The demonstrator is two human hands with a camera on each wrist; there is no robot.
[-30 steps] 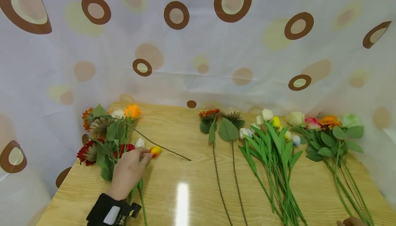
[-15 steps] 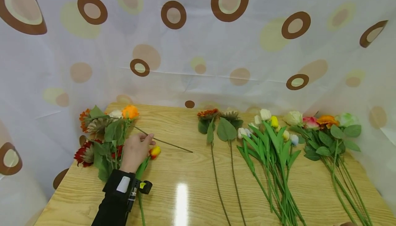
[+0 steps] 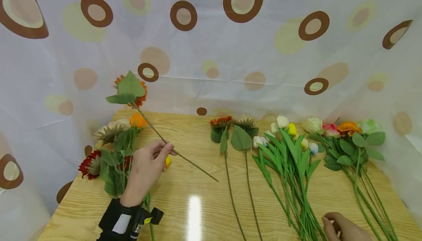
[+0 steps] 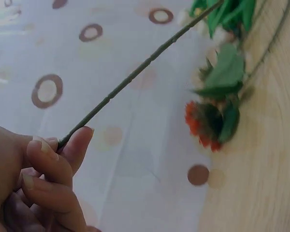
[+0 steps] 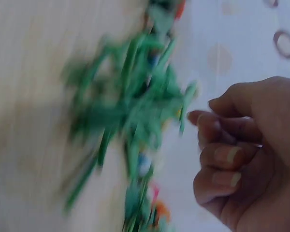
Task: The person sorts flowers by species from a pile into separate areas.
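Note:
My left hand [image 3: 145, 171] pinches the thin brown-green stem of an orange daisy-like flower [image 3: 142, 96] between thumb and fingers. The flower's head and broad green leaves are raised above the left pile, seen from behind, and its stem slants down to the right. In the left wrist view the stem [image 4: 135, 75] runs up from the fingertips. My right hand [image 3: 344, 228] is at the lower right, near the tulip stems, loosely curled with nothing in it. The left pile holds a red flower [image 3: 90, 166], pale flowers [image 3: 112, 131] and an orange rose [image 3: 137, 120].
Two long-stemmed flowers [image 3: 244, 138] lie side by side mid-table. Right of them is a bunch of tulips [image 3: 290, 156], then a bunch of roses [image 3: 349, 131]. A yellow tulip [image 3: 168, 161] shows beside the left hand. A patterned curtain [image 3: 211, 50] hangs behind the wooden table [image 3: 184, 189].
My left hand went from beside the tulips in the left pile to the stem, then lifted the orange daisy-like flower up off the pile. My right hand has come further into view.

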